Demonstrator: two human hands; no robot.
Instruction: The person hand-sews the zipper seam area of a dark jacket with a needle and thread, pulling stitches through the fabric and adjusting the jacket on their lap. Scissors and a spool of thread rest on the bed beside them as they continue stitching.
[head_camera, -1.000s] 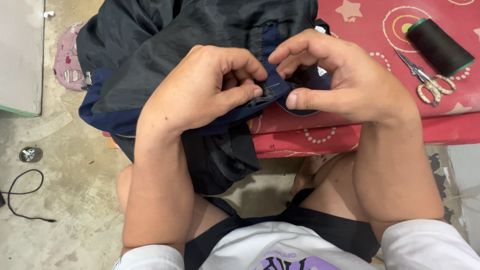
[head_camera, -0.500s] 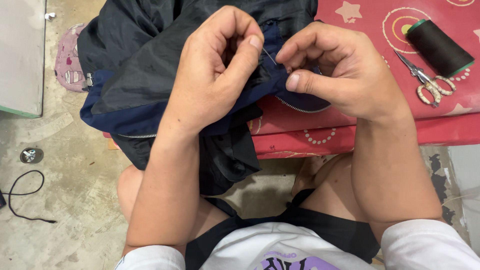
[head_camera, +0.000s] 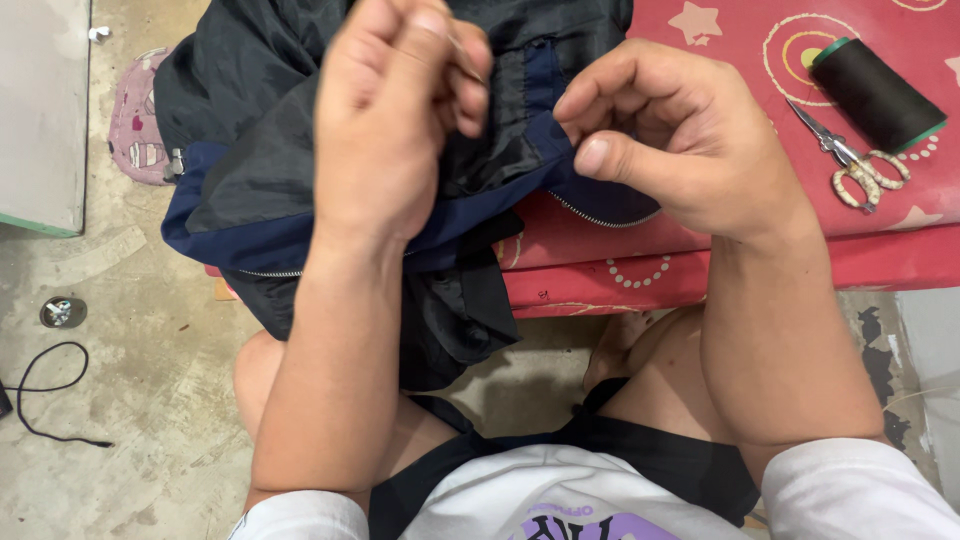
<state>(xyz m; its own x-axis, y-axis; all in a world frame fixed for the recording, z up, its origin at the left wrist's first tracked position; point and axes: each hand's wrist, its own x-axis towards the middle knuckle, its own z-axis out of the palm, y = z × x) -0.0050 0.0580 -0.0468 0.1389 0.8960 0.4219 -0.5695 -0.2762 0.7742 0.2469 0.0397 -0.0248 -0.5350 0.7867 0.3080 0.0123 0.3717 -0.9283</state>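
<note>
A dark navy and black jacket (head_camera: 260, 190) with a zip lies bunched over the edge of a red patterned mattress (head_camera: 760, 250). My left hand (head_camera: 390, 120) is raised above the cloth, fingers pinched on a thin needle whose tip shows by the fingertips. My right hand (head_camera: 670, 140) pinches the jacket's blue edge near the zip, thumb pressed forward. Any thread between the hands is too fine to make out.
A spool of dark thread (head_camera: 875, 95) and small scissors (head_camera: 855, 165) lie on the mattress at the right. A pink patterned cloth (head_camera: 135, 125) sits on the concrete floor at left, with a black cable (head_camera: 45, 395) and a small round metal object (head_camera: 62, 312).
My left hand has lifted up and away from the seam, drawing the needle upward. My right hand has kept its pinch on the jacket edge.
</note>
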